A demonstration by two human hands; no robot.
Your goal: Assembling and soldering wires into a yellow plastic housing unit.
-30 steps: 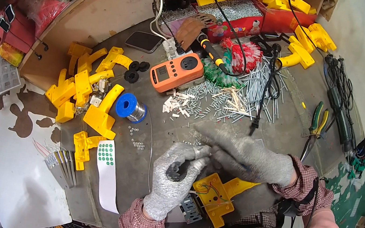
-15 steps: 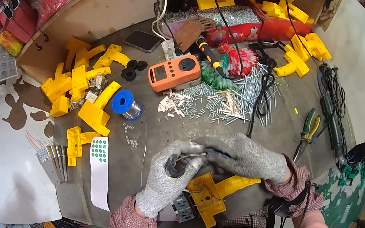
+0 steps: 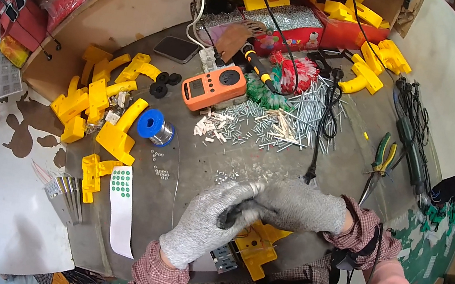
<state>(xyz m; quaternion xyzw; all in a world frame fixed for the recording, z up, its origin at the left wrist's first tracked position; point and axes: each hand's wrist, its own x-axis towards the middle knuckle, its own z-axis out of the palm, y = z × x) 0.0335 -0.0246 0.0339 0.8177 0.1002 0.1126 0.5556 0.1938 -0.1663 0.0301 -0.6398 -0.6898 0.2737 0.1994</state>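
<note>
My left hand [image 3: 210,219], in a grey knitted glove, is closed with its fingers curled over the fingertips of my right hand [image 3: 303,205], gloved alike. The two hands meet over the near middle of the table, and whatever lies between the fingers is hidden. Just beyond them is a scatter of small silvery pieces [image 3: 226,176]. Partly under my right hand is an opened yellow plastic housing [image 3: 254,249] with thin wires inside. Next to it, close to my left wrist, stands a grey metal part with sockets or slots [image 3: 223,258].
Screws [image 3: 294,128] lie heaped beside an orange meter [image 3: 213,89]. A blue solder spool [image 3: 150,124] and yellow housings [image 3: 116,137] are on the left, near a strip of green stickers [image 3: 119,214]. Pliers [image 3: 380,165] and a soldering iron [image 3: 411,152] with cord lie right.
My hands have closed together, and the small pale piece seen between the fingers is now hidden. My right hand has shifted nearer. Small silvery pieces have come into view beyond the hands.
</note>
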